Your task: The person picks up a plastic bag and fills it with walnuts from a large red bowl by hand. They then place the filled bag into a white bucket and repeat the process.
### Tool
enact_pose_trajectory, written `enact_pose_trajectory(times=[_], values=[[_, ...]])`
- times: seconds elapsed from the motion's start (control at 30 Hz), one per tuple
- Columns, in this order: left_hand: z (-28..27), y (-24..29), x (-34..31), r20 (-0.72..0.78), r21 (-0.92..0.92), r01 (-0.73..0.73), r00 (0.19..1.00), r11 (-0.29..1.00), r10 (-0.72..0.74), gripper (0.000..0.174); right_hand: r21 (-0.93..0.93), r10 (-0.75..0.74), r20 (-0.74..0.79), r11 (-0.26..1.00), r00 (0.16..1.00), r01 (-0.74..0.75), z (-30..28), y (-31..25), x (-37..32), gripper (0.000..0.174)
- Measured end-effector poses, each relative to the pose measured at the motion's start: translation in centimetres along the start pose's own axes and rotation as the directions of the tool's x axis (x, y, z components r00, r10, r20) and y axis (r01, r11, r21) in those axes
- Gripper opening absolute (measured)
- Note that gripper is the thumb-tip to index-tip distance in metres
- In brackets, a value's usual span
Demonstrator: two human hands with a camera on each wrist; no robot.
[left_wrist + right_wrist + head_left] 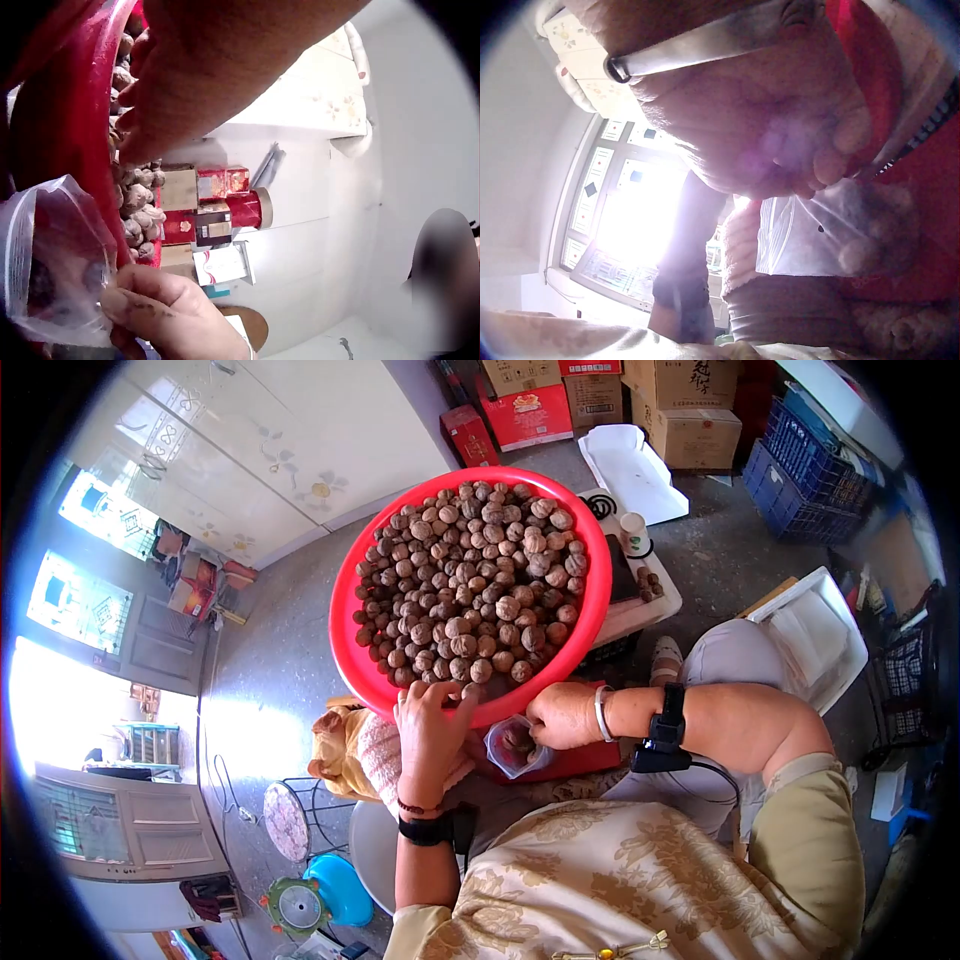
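Head view: left hand (434, 720), fingers bent, hold unclear, at round brown walnuts (466, 571) in red plastic basin (599, 580). Left wrist adds: right hand (174, 309) pinching clear plastic bag (64, 262).

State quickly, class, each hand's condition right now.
Left hand: at the walnuts; whether it grips any cannot be told.
Right hand: closed, pinching the clear plastic bag.

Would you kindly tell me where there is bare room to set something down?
Bare floor lies between the basin and the cabinet, and between the crates and white tray. Crowded: the basin, heaped with walnuts, and around the bag.
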State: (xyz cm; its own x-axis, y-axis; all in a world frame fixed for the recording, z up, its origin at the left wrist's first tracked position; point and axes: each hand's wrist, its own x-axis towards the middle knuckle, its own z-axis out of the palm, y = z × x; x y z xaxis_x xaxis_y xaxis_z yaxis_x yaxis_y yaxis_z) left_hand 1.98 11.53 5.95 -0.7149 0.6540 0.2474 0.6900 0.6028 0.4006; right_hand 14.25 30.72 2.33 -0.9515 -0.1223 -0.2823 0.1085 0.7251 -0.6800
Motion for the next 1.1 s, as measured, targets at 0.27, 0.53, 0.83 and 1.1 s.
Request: enact_pose_trajectory(times=[0.27, 0.53, 0.83, 1.1], values=[[1.5, -0.3, 1.4, 0.097, 0.108, 0.070, 0.992, 0.992, -0.080, 0.030, -0.052, -0.092, -0.095, 0.995, 0.991, 0.087, 0.2, 0.0, 0.0, 0.017], [1.1, -1.5, 0.2, -0.042, -0.250, 0.068, 0.996, 0.966, -0.081, 0.025, -0.013, -0.063, -0.021, 0.998, 0.998, 0.063, 0.5, 0.8, 0.2, 0.025], [-1.9, 1.0, -2.6, 0.109, -0.385, 0.124, 0.990, 0.914, -0.088, 0.026, -0.005, -0.057, -0.054, 0.998, 0.997, 0.056, 0.1, 0.3, -0.2, 0.016], [-2.3, 1.5, -3.2, 0.151, -0.347, -0.012, 0.986, 0.938, 0.068, 0.025, 0.002, -0.084, -0.030, 0.996, 0.996, 0.084, -0.5, 0.0, 0.0, 0.020]])
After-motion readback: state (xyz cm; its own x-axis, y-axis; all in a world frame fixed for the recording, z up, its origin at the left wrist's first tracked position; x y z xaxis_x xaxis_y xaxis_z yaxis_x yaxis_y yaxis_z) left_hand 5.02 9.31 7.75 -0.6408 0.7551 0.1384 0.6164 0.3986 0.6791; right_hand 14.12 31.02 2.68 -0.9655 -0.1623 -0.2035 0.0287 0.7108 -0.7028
